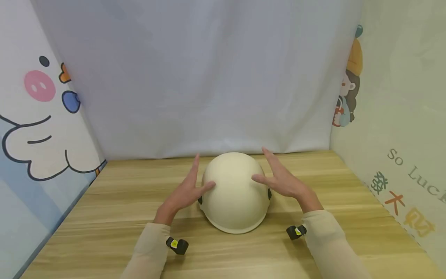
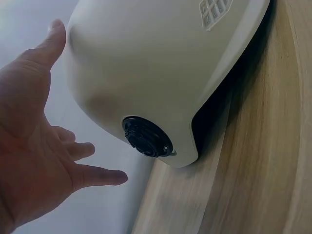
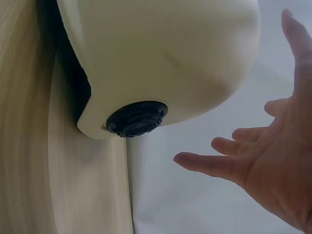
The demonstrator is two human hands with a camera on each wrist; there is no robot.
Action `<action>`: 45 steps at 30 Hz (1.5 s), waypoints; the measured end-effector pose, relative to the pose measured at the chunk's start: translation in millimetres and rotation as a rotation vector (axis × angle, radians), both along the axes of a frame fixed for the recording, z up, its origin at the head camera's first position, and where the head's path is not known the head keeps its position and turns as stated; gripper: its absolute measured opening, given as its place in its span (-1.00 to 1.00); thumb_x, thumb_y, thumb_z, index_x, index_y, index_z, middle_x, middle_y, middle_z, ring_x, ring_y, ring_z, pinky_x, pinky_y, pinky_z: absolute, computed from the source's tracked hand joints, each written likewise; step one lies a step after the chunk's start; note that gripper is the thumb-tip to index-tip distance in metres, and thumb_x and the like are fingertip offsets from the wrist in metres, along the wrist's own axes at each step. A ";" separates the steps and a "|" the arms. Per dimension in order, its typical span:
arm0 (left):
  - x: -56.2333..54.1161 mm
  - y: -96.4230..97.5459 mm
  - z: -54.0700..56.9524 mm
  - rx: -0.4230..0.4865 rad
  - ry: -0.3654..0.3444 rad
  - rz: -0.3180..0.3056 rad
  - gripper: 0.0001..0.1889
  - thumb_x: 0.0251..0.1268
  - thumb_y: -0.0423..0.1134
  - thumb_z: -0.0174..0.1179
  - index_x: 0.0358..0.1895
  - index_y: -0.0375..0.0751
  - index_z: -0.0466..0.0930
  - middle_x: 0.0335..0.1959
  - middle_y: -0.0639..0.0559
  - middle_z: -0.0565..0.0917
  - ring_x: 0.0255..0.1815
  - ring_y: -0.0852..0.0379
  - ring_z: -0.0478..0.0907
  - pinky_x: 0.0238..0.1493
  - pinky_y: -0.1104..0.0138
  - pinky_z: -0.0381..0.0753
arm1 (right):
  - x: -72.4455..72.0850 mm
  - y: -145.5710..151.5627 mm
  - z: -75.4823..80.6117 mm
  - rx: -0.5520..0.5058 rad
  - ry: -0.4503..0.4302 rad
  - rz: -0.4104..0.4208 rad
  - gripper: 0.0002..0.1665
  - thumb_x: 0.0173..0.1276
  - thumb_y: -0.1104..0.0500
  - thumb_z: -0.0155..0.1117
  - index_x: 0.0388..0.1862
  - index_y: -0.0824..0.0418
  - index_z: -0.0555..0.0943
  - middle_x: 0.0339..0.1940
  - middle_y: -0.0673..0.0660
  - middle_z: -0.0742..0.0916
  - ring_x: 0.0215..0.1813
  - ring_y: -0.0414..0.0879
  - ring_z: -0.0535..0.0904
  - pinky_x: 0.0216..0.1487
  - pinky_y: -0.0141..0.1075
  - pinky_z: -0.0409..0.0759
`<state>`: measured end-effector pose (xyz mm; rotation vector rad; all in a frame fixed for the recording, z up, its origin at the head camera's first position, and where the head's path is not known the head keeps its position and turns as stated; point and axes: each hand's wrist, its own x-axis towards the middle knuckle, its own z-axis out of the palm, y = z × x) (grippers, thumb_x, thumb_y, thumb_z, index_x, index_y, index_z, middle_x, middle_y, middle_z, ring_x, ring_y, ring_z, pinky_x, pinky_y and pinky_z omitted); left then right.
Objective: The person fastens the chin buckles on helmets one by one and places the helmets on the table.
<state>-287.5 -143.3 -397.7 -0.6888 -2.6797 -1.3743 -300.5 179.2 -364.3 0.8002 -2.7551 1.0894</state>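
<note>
A cream helmet (image 1: 235, 193) sits dome up on the wooden table, with a round black side fitting on each flank. In the left wrist view one black fitting (image 2: 146, 136) and a small grid-patterned vent (image 2: 214, 12) show on the shell. My left hand (image 1: 188, 190) is spread beside the helmet's left side, thumb overlapping the dome in the head view. On the opposite side my right hand (image 1: 282, 180) holds its fingers spread, with a gap to the shell in the right wrist view (image 3: 273, 156). Neither hand grips anything. The helmet's inside is hidden.
The wood-grain table (image 1: 115, 201) meets a grey-white curtain (image 1: 209, 77) at its back edge. A cartoon-printed panel (image 1: 42, 116) stands on the left, and a pale printed wall (image 1: 393, 116) on the right. Small black cameras (image 1: 177, 245) are strapped to both wrists.
</note>
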 end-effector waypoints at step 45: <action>-2.2 7.1 -18.2 0.095 -0.104 -0.095 0.13 -0.08 0.10 0.42 0.48 0.25 -0.24 0.46 0.11 -0.08 0.38 -0.03 0.01 0.19 -0.07 0.19 | 0.8 -17.7 -14.3 0.028 0.023 0.078 0.07 0.20 -0.32 0.19 0.50 0.10 -0.03 0.46 0.10 0.13 0.42 0.03 0.02 0.28 0.10 0.09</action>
